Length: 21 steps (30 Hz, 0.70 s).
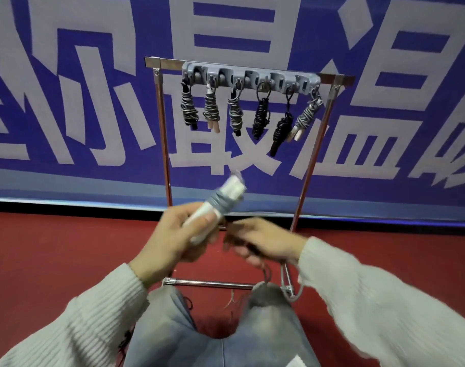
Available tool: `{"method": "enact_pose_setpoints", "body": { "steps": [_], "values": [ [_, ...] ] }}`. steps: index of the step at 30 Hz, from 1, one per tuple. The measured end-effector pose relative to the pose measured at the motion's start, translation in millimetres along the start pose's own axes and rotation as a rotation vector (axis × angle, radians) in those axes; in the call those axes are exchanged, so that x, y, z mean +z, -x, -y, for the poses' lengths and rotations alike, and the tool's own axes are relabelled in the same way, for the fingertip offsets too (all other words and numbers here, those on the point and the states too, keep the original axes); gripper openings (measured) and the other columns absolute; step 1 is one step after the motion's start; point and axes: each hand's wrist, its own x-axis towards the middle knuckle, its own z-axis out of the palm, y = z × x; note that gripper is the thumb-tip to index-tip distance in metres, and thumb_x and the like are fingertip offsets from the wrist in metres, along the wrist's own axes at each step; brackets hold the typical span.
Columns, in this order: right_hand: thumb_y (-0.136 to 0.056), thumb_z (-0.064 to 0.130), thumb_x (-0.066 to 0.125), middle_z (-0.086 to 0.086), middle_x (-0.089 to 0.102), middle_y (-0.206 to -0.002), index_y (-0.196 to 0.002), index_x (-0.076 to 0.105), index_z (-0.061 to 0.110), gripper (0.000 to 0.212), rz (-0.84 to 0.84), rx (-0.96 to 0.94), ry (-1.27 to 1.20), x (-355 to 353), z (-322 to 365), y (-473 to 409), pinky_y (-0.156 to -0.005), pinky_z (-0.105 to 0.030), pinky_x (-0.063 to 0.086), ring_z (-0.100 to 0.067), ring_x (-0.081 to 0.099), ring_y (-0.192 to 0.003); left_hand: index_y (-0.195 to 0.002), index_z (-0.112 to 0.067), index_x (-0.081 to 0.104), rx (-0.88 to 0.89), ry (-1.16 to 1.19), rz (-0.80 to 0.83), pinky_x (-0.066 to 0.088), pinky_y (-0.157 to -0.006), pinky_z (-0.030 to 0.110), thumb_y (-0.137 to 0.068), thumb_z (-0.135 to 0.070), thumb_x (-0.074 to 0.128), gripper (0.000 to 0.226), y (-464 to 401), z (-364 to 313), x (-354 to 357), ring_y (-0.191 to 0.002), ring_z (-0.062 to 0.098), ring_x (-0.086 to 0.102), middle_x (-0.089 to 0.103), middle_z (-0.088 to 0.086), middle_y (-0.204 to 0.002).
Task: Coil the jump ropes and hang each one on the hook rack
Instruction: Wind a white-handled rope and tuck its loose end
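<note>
Holding a jump rope (pixel 220 201) up in front of the rack, the left hand (pixel 177 235) has its fingers (pixel 199 221) curled round the two pale handles, which sit side by side and tilt up to the right. Grey cord is wound tight around the upper part of those handles, so it looks like a half-finished bundle. The right hand (pixel 260 241) is just beside it, a bit lower, fingers closed on what seems to be the dark loose end of the cord, though it's pretty blurry so I can't tell the exact grip. A loop of grey cord (pixel 296 290) hangs down below that hand, near the knees.

Counting what's on the hook rack (pixel 249 75): six coiled ropes (pixel 260 115) hanging in a row from the grey hook strip. Four are wrapped in grey cord, two are all black. Of the grey ones, two show pale wooden-looking handle ends and two show black ends. The rightmost pair hang at a slant, the rest hang about straight.

The strip sits on one metal frame (pixel 163 133) with two uprights and a bottom bar, standing on a red floor (pixel 67 247) in front of a blue banner (pixel 67 22) with big white characters.
</note>
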Motion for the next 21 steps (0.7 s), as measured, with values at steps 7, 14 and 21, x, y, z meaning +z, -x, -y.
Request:
{"method": "enact_pose_setpoints", "body": {
  "steps": [7, 14, 21],
  "values": [
    [-0.108, 0.017, 0.047, 0.009, 0.041, -0.058, -0.102, 0.063, 0.014, 0.017, -0.069, 0.041, -0.071, 13.3, -52.1, -0.9, -0.045, -0.016, 0.028, -0.004, 0.033, -0.047, -0.086, -0.010, 0.053, -0.179, -0.234, -0.418, 0.029, -0.044, 0.025, -0.103, -0.032, 0.054, 0.028, -36.0, 4.3, -37.3, -0.045, 0.015, 0.036, 0.045, 0.003, -0.066],
    [-0.089, 0.020, 0.069, 0.002, 0.069, -0.126, -0.136, 0.060, 0.025, 0.048, -0.126, 0.119, 0.624, -6.1, -48.6, -19.5, -0.104, -0.038, 0.049, -0.014, 0.065, -0.114, -0.111, -0.005, 0.069, -0.101, -0.240, -0.189, 0.036, -0.045, 0.026, -0.106, -0.030, 0.052, 0.030, -33.8, 7.1, -12.4, -0.051, 0.013, 0.043, 0.046, 0.010, -0.064],
    [-0.100, 0.005, 0.056, 0.005, 0.062, -0.075, -0.119, 0.058, 0.013, 0.021, -0.252, -0.243, -0.235, 33.7, -9.8, -19.2, -0.072, -0.029, 0.058, -0.014, 0.063, -0.065, -0.109, 0.001, 0.064, -0.123, -0.047, -0.083, 0.032, -0.043, 0.024, -0.106, -0.028, 0.053, 0.031, -39.5, 3.0, 4.8, -0.052, 0.014, 0.039, 0.046, 0.014, -0.075]
  ]
}}
